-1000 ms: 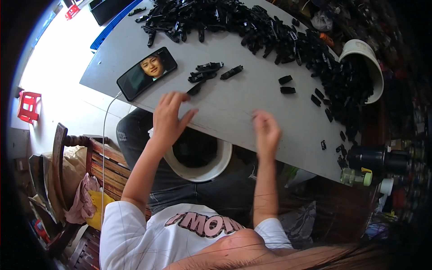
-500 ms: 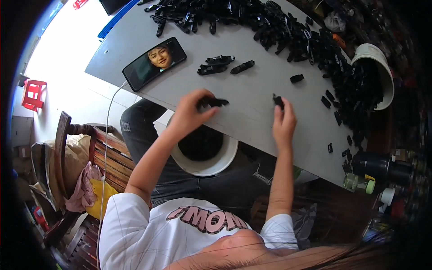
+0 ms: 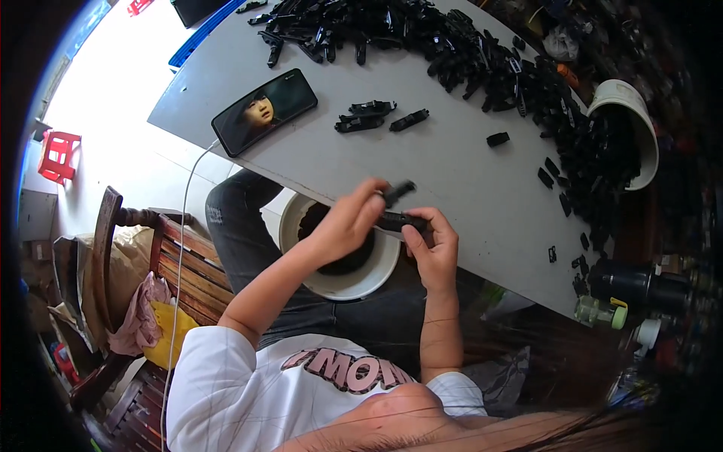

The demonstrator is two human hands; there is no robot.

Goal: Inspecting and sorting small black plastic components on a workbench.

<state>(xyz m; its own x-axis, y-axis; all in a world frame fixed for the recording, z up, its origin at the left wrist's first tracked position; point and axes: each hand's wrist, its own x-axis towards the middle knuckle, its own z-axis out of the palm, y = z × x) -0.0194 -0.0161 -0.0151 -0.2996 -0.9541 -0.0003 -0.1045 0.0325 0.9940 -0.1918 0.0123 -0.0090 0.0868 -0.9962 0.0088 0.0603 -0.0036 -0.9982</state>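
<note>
Both my hands are close together at the table's near edge. My left hand (image 3: 352,215) is closed round a small black plastic part (image 3: 401,193), blurred, whose far end sticks out past the fingers. A second, longer black plastic part (image 3: 395,221) is pinched in my right hand (image 3: 433,242), its left end reaching to my left fingers. Whether the two parts touch, I cannot tell. Beyond the hands, several like black parts (image 3: 360,123) lie in a small group, and a short black block (image 3: 498,139) rests by itself to the right.
A large heap of black parts (image 3: 482,64) curves along the far and right side of the grey table (image 3: 301,162). A tipped white bucket (image 3: 646,143) spills more. The phone (image 3: 263,111) with its cable lies left. Below the edge stands a white bucket (image 3: 385,273) holding dark contents.
My right hand has moved left, carrying its black part up to my left hand. My left hand has shifted right and slightly nearer, still holding its part.
</note>
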